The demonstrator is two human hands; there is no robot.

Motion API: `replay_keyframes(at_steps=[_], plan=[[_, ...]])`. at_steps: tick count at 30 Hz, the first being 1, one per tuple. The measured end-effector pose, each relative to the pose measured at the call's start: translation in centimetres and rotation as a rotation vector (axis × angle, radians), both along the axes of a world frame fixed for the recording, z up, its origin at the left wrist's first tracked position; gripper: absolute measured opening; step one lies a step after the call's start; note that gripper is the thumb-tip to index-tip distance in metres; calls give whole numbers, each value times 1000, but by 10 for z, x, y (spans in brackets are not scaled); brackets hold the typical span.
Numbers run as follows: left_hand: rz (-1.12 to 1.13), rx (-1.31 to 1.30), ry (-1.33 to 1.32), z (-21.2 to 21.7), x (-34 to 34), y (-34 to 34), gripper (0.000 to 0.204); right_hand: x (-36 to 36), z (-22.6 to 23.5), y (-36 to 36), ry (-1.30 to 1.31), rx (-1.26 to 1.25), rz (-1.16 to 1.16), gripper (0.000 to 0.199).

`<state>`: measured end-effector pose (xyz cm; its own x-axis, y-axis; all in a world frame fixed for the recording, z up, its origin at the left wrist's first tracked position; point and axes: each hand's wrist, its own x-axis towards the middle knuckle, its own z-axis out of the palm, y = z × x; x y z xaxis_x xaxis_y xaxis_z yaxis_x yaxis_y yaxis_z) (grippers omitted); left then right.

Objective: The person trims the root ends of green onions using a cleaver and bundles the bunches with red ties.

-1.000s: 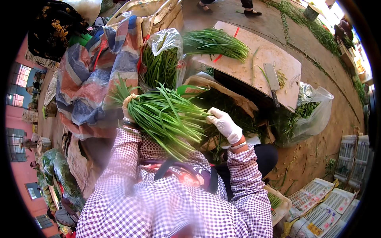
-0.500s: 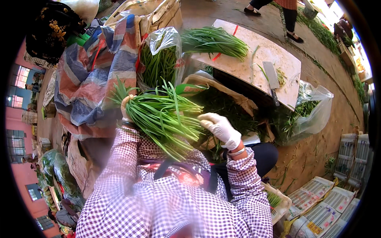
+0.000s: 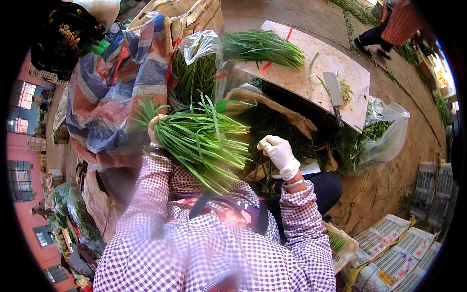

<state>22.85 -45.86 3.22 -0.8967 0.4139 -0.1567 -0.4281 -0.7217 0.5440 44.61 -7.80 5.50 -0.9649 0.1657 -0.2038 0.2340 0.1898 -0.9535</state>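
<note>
One leafy green bunch [image 3: 206,141] is clasped in the left hand [image 3: 153,131]. Right of that grip, the right hand [image 3: 280,155] is half-curled; whether it pinches anything, I cannot tell.

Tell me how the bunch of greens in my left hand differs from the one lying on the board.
The held bunch is gripped in your left hand, while the board bunch lies on the board. The held bunch fans out loosely; the board bunch lies in a neater sheaf. The held bunch looks brighter green, the board bunch darker. Both are long, thin green leaves.
</note>
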Motion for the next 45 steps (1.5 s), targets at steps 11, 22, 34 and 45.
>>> replay_keyframes(at_steps=[11,22,34,45], plan=[[-13,-21,-18,3,0,2,16,-11,43,-43,413,135,357,21],[5,-49,-16,-1,0,-4,20,-12,54,-47,638,332,265,20],[68,-72,-21,-10,-6,-10,17,13,6,26,151,705,179,25],[81,-115,-15,-2,-1,-3,17,1,43,-68,329,399,91,23]])
